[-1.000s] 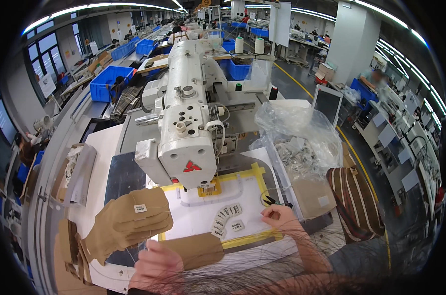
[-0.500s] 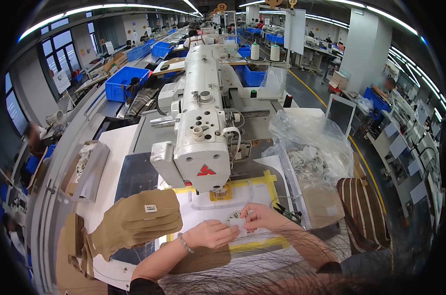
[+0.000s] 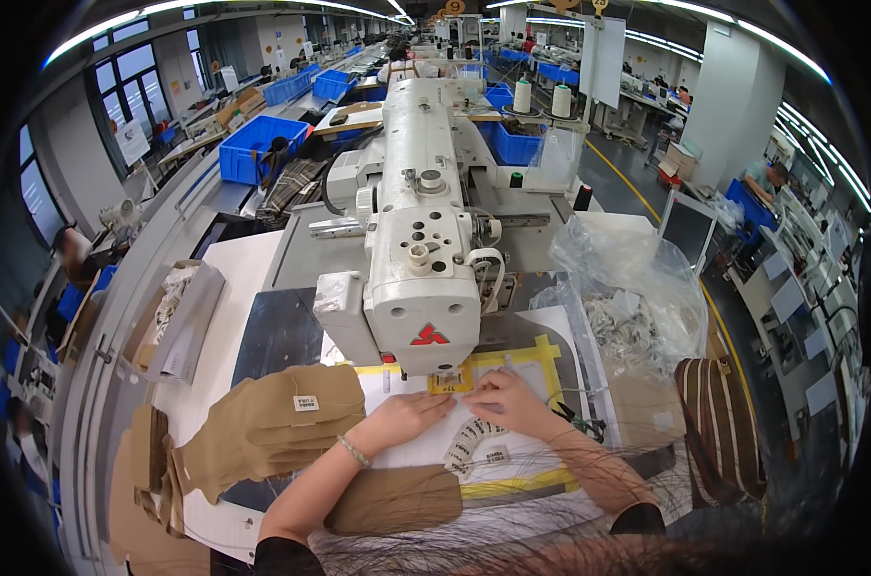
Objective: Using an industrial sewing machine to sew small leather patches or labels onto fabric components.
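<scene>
Both my hands reach in under the head of a white sewing machine [image 3: 421, 278], on either side of a small yellow frame [image 3: 447, 380]. My left hand [image 3: 411, 420] lies low over the white sheet, its fingers stretched toward the frame. My right hand [image 3: 512, 401] has bent fingers drawn together at the frame's right side; whatever they pinch is too small to make out. Just below the right hand, small white labels [image 3: 462, 446] with dark print lie fanned in a curve. Left of my left hand rests a stack of brown fabric pieces [image 3: 272, 422], a white label on the top one.
Another brown piece [image 3: 397, 499] lies by my left forearm. Dark-handled snips [image 3: 581, 422] sit right of my right hand. A clear plastic bag [image 3: 628, 288] of labels, striped fabric [image 3: 719, 432] and an open box [image 3: 178, 322] flank the machine. Yellow tape [image 3: 551, 370] borders the sheet.
My hands have moved forward from over the labels to the small yellow frame. The white piece between my fingers is out of sight, and the fanned labels are uncovered. The view has shifted slightly.
</scene>
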Tool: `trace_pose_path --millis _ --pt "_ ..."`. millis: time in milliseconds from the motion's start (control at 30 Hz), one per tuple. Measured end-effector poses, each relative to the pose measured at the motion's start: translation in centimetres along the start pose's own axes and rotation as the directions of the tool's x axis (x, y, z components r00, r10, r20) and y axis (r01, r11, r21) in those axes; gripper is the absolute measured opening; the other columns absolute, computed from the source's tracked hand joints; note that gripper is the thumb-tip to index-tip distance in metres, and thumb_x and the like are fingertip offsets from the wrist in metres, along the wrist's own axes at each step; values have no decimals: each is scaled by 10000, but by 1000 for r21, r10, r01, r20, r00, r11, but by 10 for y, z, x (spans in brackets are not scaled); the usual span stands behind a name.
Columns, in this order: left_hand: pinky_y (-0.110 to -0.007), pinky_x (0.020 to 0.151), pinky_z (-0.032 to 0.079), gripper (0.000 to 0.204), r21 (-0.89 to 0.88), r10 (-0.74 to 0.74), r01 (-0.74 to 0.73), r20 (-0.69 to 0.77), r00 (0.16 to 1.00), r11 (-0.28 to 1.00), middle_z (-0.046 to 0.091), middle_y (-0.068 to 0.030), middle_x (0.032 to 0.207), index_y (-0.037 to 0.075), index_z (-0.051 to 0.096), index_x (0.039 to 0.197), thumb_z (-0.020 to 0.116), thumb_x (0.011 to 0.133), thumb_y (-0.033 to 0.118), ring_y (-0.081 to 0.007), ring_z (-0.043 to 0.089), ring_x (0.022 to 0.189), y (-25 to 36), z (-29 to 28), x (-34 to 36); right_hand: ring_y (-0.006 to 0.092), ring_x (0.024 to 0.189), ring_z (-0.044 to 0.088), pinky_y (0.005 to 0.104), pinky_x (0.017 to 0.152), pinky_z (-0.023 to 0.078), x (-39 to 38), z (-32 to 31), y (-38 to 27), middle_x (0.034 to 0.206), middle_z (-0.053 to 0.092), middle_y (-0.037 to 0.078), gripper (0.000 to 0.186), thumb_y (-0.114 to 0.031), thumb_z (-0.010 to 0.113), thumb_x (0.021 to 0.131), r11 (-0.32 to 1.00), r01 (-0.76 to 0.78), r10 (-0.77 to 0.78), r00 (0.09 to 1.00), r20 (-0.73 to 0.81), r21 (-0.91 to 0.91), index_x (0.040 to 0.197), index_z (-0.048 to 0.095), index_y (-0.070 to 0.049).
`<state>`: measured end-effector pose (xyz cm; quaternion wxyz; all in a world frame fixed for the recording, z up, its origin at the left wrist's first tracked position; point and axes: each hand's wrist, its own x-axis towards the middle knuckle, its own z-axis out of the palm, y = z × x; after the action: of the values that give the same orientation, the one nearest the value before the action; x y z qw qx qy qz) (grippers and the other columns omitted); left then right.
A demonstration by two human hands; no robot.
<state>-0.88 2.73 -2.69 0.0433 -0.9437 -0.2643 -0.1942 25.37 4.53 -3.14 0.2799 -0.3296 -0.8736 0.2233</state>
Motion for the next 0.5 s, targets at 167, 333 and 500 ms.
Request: trace_pose_path --millis 167,333,500 --pt "-388 971 507 488 -190 -51 54 20 999 980 631 -122 1214 105 528 1334 607 888 285 -295 646 1041 1 -2 -3 233 948 534 397 851 402 -5 1 -10 1009 547 35 280 -291 693 815 980 52 -47 998 30 -192 1076 710 -190" --pt "-432 1063 425 603 -234 -65 92 124 990 968 550 -161 1317 102 433 1413 591 901 377 -332 574 1158 0 -8 -7 228 941 535 383 800 396 -5 4 -14 1002 542 38 336 -280 687 807 964 69 -72 997 -5 -258 1135 687 -208" --pt "-445 1123 336 682 -208 -86 124 180 980 970 484 -216 1370 26 390 1418 546 915 460 -358 474 1271 -3 -5 -10 229 957 543 382 811 393 -2 2 -21 1009 549 40 327 -257 683 806 968 47 -50 999 -8 -247 1129 691 -203"
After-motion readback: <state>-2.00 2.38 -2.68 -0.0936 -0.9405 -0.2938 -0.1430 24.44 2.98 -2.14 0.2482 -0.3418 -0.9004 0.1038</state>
